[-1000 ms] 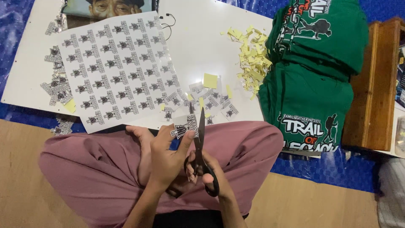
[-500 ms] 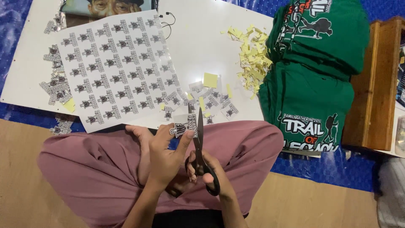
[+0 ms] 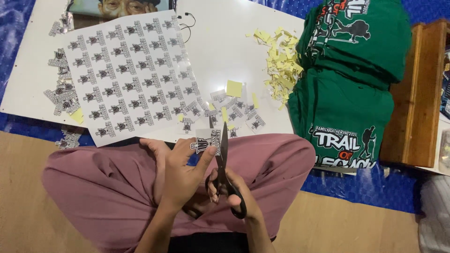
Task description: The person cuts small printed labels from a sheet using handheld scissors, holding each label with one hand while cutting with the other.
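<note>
Right hand (image 3: 232, 197): clenched thru handles of black scissors (image 3: 222, 161), blades pointing away, nearly closed, against sticker strip.
Left hand (image 3: 180, 171): pinching small sticker strip (image 3: 205, 143) betw. thumb & fingers, held above lap, just left of blades.
Lap: crossed legs in pink trousers (image 3: 103, 187), on tan floor.
Just beyond knees: cut stickers (image 3: 234, 115) scattered on white board (image 3: 225, 51), few yellow backing bits among them.
Left on board: large sticker sheet (image 3: 131, 75), rows of b/w logos; more cut stickers (image 3: 61, 96) at its left edge.
Far centre: heap of yellow scraps (image 3: 281, 63).
Right: stack of folded green T-shirts (image 3: 349, 79), touching wooden box (image 3: 422, 93).
Underneath: blue mat (image 3: 365, 187).
</note>
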